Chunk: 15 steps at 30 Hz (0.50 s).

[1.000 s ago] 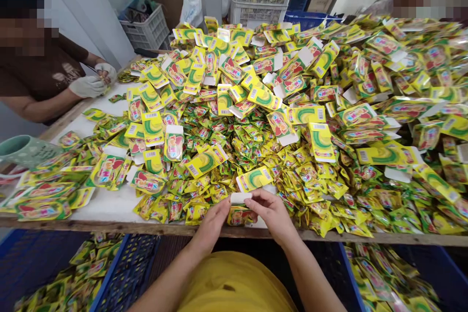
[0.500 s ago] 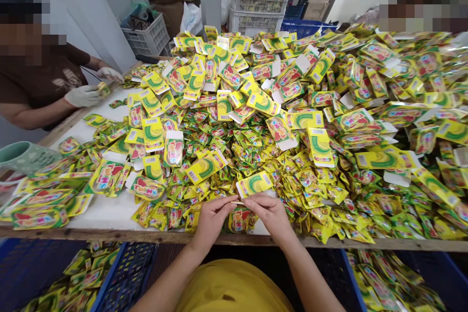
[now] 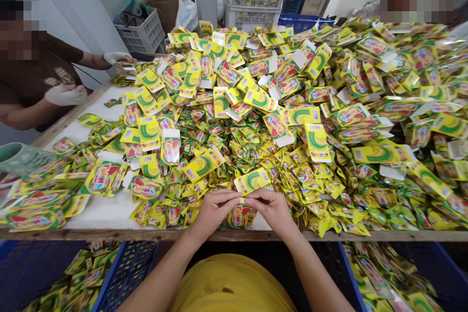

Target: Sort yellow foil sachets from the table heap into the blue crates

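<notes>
Between my hands is a small yellow and green carton (image 3: 240, 215) with a red fruit picture, upright near the table's front edge. My left hand (image 3: 215, 212) is closed, its thumb and fingertips pinching the carton's top edge from the left. From the right, my right hand (image 3: 269, 208) pinches the same top edge, and the two sets of fingertips almost meet. The fingers partly cover the carton's top flap. Just beyond the fingertips lies another yellow carton (image 3: 252, 181). Small foil sachets (image 3: 302, 180) spread on both sides of my hands.
A large heap of cartons (image 3: 259, 100) and sachets covers much of the table (image 3: 109, 214). A green mug (image 3: 25, 158) stands at the left. Blue crates (image 3: 109, 278) with packets sit below the front edge. A gloved co-worker (image 3: 40, 78) works at left; another person is at far right.
My hands stay at the carton's top edge, fingertips slightly shifted. The co-worker's gloved hands have moved apart, one reaching toward the heap. The whole view has shifted slightly.
</notes>
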{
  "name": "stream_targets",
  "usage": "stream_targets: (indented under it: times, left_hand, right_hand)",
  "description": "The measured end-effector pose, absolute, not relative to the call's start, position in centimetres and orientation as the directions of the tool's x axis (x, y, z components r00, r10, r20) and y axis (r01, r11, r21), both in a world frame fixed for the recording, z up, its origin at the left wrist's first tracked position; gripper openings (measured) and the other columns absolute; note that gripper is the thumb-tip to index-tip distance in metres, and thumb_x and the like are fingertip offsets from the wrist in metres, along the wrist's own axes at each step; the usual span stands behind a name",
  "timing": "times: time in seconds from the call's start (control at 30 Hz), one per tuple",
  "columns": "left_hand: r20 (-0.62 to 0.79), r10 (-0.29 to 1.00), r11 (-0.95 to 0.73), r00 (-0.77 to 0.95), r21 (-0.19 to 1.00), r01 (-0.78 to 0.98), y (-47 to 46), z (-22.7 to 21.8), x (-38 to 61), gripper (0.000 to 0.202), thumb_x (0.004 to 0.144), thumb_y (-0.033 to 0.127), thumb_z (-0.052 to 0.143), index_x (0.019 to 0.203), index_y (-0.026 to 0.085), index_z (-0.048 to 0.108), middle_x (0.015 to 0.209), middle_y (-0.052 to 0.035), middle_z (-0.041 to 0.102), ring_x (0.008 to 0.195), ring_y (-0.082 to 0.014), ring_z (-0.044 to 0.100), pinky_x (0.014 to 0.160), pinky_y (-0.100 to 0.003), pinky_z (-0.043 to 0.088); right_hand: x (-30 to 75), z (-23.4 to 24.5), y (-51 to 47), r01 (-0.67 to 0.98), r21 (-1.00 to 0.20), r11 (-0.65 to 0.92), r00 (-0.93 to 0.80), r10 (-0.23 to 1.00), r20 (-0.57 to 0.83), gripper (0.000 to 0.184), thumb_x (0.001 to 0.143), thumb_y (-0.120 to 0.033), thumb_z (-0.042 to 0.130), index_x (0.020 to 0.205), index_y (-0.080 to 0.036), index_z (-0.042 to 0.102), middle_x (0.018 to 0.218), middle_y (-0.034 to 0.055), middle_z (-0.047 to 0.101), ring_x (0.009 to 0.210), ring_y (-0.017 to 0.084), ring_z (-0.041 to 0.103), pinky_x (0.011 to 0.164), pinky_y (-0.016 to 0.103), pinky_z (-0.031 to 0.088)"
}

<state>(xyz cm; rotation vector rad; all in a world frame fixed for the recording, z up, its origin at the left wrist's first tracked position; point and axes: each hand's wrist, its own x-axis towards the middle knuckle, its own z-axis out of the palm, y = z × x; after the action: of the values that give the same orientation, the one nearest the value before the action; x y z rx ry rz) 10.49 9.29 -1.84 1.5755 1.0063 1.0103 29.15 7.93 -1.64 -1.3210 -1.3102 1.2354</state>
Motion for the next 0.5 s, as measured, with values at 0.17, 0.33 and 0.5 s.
stream_targets:
  times: [0.17,0.33,0.5]
  left_hand:
    - [0.242,0.911,-0.298,0.335,0.946,0.125,8.4,-2.7,9.5,0.022,0.084,0.019,0.064,0.104,0.023,0.073,0.1,-0.0073,0.074,0.091,-0.0181,0.069,0.085,-0.03,0.054]
    - [0.332,0.894,-0.39,0.302,0.907,0.156,7.3,-3.4,9.6,0.025,0.081,0.015,0.067,0.104,0.024,0.072,0.103,-0.0066,0.073,0.096,-0.0177,0.067,0.09,-0.033,0.053]
    - [0.412,0.844,-0.485,0.344,0.86,0.159,6.7,-3.9,9.8,0.03,0.085,0.013,0.06,0.112,0.026,0.068,0.109,-0.0076,0.069,0.101,-0.0168,0.064,0.089,-0.033,0.054]
  right_hand:
    - [28.8,-1.7,6.9,0.344,-0.901,0.264,-0.136,0.963,0.231,0.01,0.08,-0.026,0.07,0.087,-0.02,0.073,0.083,0.0058,0.069,0.077,0.018,0.064,0.069,0.029,0.053]
    - [27.9,-1.7,5.4,0.501,-0.747,0.438,-0.209,0.898,0.386,0.019,0.09,-0.016,0.054,0.104,-0.02,0.067,0.096,0.0088,0.062,0.088,0.018,0.061,0.079,0.03,0.051]
    - [27.7,-2.2,3.7,0.535,-0.734,0.418,-0.191,0.906,0.377,0.021,0.091,-0.015,0.05,0.103,-0.021,0.067,0.096,0.0095,0.06,0.086,0.019,0.059,0.076,0.031,0.05]
